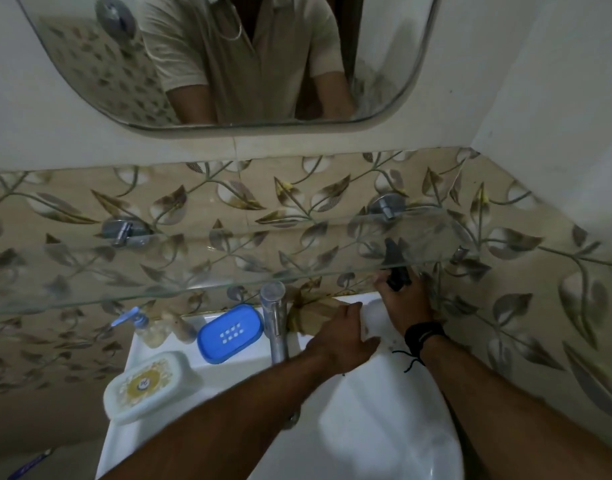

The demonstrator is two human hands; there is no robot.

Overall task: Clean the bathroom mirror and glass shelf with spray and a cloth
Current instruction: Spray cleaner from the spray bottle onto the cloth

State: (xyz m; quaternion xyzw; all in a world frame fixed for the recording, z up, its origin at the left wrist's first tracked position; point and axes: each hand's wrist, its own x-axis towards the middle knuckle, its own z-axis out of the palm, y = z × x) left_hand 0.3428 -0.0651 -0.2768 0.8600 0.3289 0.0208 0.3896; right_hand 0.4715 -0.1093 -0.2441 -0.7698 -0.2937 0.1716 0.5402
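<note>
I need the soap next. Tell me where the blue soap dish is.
The blue soap dish sits on the back ledge of the sink, left of centre in the head view, just left of the tap and right of the pump bottle.

white sink point(384, 445) ledge carries blue soap dish point(230, 332), cream soap box point(148, 386), pump bottle point(148, 329).

Only a blurred, unreadable emblem on the soap box point(151, 386)
</note>
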